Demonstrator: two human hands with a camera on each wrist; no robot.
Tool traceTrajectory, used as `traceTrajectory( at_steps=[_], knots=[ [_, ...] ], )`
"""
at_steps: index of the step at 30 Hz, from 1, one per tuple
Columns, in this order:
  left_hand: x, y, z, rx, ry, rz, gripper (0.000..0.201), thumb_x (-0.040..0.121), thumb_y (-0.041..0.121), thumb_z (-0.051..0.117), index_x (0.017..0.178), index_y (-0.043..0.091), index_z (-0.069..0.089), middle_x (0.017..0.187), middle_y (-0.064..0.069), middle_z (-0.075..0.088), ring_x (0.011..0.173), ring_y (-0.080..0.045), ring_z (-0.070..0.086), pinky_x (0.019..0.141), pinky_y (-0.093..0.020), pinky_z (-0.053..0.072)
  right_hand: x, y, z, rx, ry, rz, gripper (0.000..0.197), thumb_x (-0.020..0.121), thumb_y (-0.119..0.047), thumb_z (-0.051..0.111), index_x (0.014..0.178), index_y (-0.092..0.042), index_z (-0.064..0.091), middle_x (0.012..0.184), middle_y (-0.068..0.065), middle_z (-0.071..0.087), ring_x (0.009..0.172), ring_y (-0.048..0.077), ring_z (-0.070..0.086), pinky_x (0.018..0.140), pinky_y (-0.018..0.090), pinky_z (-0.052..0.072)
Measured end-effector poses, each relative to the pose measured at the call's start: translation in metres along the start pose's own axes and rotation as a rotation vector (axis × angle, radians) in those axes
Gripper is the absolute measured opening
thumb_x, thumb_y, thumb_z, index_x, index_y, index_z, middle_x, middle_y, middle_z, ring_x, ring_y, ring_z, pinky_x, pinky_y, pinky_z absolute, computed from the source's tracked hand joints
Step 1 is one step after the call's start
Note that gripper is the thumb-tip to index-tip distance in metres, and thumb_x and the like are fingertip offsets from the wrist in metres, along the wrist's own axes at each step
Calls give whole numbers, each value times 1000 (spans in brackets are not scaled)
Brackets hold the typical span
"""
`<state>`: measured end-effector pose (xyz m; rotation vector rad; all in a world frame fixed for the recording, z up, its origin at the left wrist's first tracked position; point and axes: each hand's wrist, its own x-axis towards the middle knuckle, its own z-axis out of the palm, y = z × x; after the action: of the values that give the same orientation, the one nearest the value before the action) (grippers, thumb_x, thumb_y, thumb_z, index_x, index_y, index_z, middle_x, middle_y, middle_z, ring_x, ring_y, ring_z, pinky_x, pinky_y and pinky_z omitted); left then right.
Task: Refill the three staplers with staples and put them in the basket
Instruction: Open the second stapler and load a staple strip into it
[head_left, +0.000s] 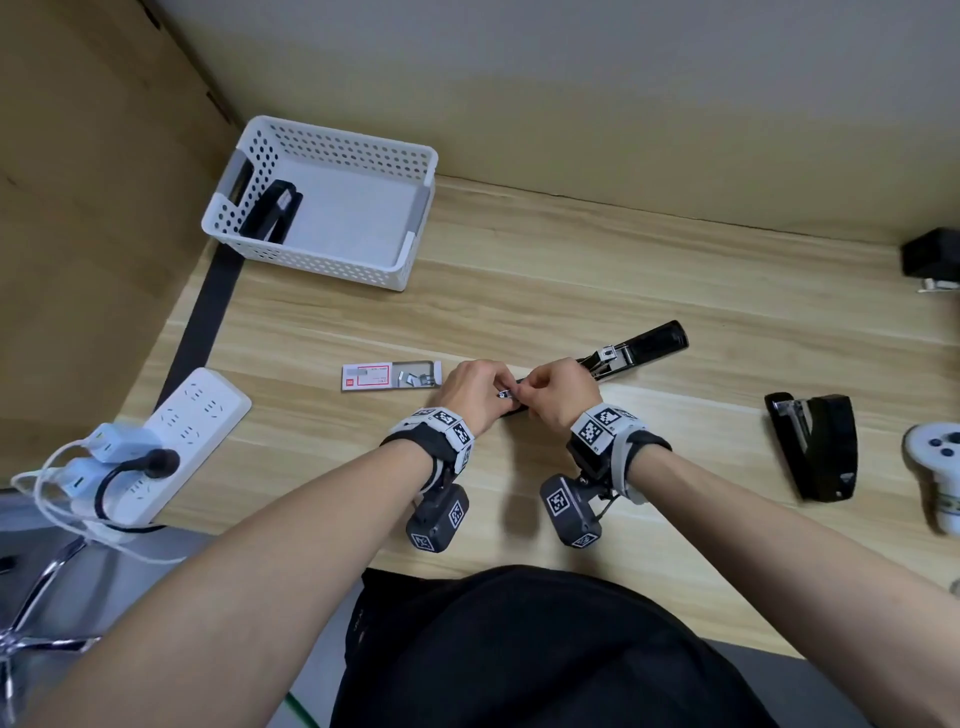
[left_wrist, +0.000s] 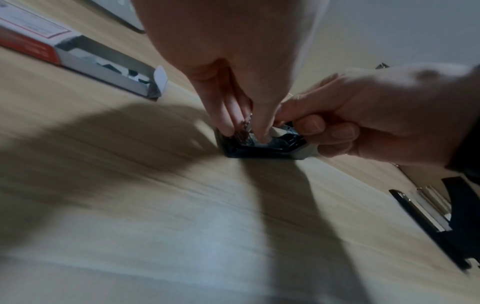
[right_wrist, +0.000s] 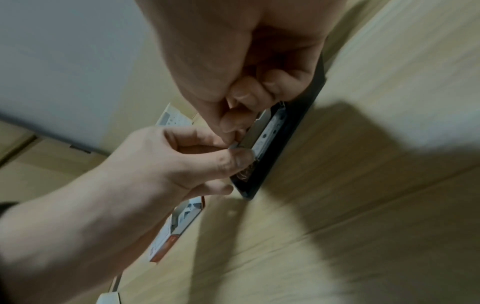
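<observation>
A black stapler (head_left: 654, 340) lies flipped open at the table's middle, its lid swung away to the right and its base (left_wrist: 259, 152) under my hands. My left hand (head_left: 496, 389) pinches a short silver staple strip (right_wrist: 245, 140) between thumb and forefinger over the open channel. My right hand (head_left: 525, 388) has curled fingers and pinches the same strip from the other side. A second black stapler (head_left: 272, 213) leans inside the white basket (head_left: 322, 270) at the back left. A third stapler (head_left: 813, 447) lies at the right. The staple box (head_left: 392, 375) sits open just left of my hands.
A white power strip (head_left: 176, 441) with plugs and cables occupies the front left edge. At the far right edge sit a white controller (head_left: 935, 467) and a black object (head_left: 930, 254). The wall runs close behind the basket.
</observation>
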<state>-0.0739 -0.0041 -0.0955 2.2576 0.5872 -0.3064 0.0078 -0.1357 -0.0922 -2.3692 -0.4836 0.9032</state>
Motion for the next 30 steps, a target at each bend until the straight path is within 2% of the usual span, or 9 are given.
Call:
traceTrajectory(
  at_steps=[5, 8, 10, 15, 20, 23, 25, 27, 30],
  knots=[
    [-2, -4, 0, 21, 21, 46, 9, 74, 23, 78, 79, 25, 71, 85, 7, 65, 79, -17, 62, 70, -33, 53, -1, 0, 3, 147, 2, 95, 29, 78, -35, 71, 56, -17, 69, 54, -3, 67, 58, 12, 60, 63, 29, 49],
    [-4, -9, 1, 88, 31, 74, 8, 77, 20, 74, 85, 21, 72, 89, 4, 66, 83, -19, 62, 73, -34, 52, -1, 0, 6, 243, -10, 108, 33, 75, -30, 75, 45, -21, 65, 54, -2, 66, 54, 10, 56, 65, 31, 49],
    [-6, -11, 1, 100, 37, 74, 7, 78, 21, 73, 85, 20, 72, 89, 4, 66, 84, -19, 62, 74, -34, 52, -2, 0, 7, 283, -9, 109, 35, 74, -27, 76, 42, -20, 64, 51, -2, 64, 52, 9, 54, 64, 30, 48],
    [-4, -11, 1, 108, 25, 44, 6, 75, 17, 72, 80, 21, 71, 87, 5, 65, 83, -19, 61, 73, -35, 52, -4, 0, 9, 323, -1, 124, 23, 71, -24, 74, 53, -10, 69, 49, -3, 63, 52, 8, 52, 63, 28, 47],
    [-3, -11, 1, 109, 24, -6, 7, 75, 22, 74, 80, 25, 70, 93, 7, 63, 84, -18, 61, 73, -34, 52, -4, -3, 9, 333, 33, 166, 22, 66, -24, 73, 49, -11, 67, 48, -2, 60, 50, 13, 45, 58, 30, 42],
    [-2, -12, 2, 107, 14, -25, 8, 74, 26, 75, 78, 28, 69, 91, 9, 62, 83, -19, 62, 73, -36, 54, -3, -3, 6, 352, 25, 129, 19, 67, -23, 72, 59, -6, 70, 51, 1, 62, 52, 14, 45, 58, 31, 42],
    [-2, -12, 2, 106, 19, -31, 8, 75, 28, 75, 79, 27, 69, 90, 9, 62, 81, -18, 62, 72, -36, 54, -3, -1, 5, 307, 6, 94, 16, 70, -23, 72, 57, -15, 71, 51, -1, 63, 50, 11, 47, 58, 29, 45],
    [-2, -12, 3, 108, 29, -30, 8, 76, 28, 76, 81, 26, 70, 91, 9, 62, 82, -18, 62, 71, -35, 53, -3, 1, 5, 287, 1, 70, 22, 74, -20, 72, 52, -21, 69, 50, -2, 63, 47, 9, 47, 56, 27, 44],
    [-2, -12, 2, 105, 27, -33, 9, 76, 29, 76, 82, 25, 70, 94, 7, 63, 83, -18, 61, 70, -33, 52, -6, -1, 6, 342, -9, 21, 24, 77, -15, 72, 54, -13, 66, 49, -1, 60, 44, 7, 44, 53, 22, 41]
  ],
)
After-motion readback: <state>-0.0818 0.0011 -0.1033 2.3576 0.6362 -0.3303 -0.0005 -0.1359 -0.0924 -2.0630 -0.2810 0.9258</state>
